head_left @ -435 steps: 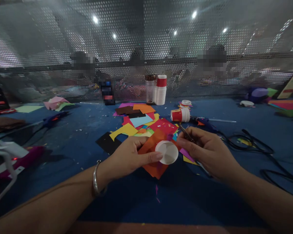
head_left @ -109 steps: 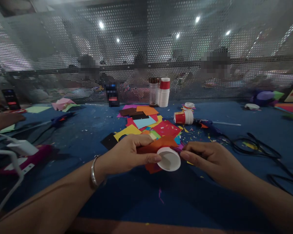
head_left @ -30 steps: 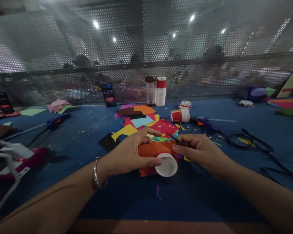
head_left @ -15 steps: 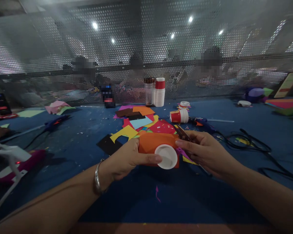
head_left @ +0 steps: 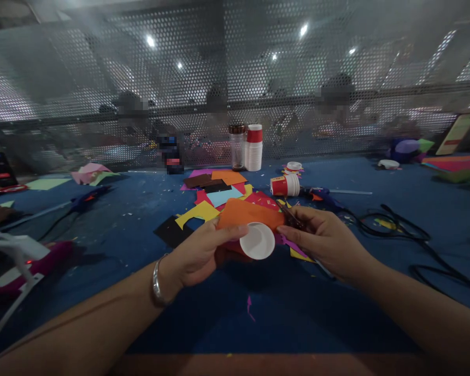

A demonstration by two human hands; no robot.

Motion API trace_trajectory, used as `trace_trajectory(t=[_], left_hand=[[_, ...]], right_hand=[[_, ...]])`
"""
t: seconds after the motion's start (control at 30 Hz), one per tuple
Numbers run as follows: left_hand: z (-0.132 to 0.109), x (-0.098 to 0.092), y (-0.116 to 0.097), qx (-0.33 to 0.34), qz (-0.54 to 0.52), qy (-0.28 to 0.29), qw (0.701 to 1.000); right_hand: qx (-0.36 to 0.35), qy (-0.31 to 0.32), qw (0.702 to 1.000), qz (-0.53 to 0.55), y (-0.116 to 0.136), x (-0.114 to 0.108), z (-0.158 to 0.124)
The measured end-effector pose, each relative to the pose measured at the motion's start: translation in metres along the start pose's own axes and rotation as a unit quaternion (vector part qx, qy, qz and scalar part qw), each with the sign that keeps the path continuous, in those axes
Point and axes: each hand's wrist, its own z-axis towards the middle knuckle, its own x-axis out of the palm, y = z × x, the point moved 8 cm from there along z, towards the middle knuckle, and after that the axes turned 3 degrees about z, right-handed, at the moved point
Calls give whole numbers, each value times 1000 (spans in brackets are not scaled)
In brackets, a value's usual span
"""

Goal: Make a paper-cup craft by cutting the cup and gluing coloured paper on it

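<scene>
My left hand (head_left: 203, 245) is closed on a sheet of orange paper (head_left: 246, 211) and a white paper cup (head_left: 260, 241), its thumb lying on the cup's rim. The cup's mouth faces me, and the paper lies behind it. My right hand (head_left: 325, 235) is closed around dark-handled scissors (head_left: 292, 215), with a thin metal part showing below the fingers. Its thumb and fingertip meet the right edge of the orange paper. A silver bracelet (head_left: 157, 282) circles my left wrist.
Coloured paper sheets (head_left: 225, 196) lie behind my hands. A red-and-white cup stack (head_left: 285, 185) lies sideways near a glue gun (head_left: 325, 197); upright cups (head_left: 254, 149) stand beside a clear bottle (head_left: 237, 150). A black cable (head_left: 395, 237) loops right; a power strip (head_left: 35, 266) sits left.
My left hand has raised the cup and shifted it slightly left, tilting the orange paper so more of its face shows. My right hand stays at the paper's edge with the scissors.
</scene>
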Motion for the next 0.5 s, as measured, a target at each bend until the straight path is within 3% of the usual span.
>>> trace_trajectory(t=[0.27,0.5], left_hand=[[0,3,-6,18,-6,15,1000],[-2,2,-7,38,13,21,999]], right_hand=[[-21,30,999,-12,-1,5,2],[-36,19,997,-64,8,5,1]])
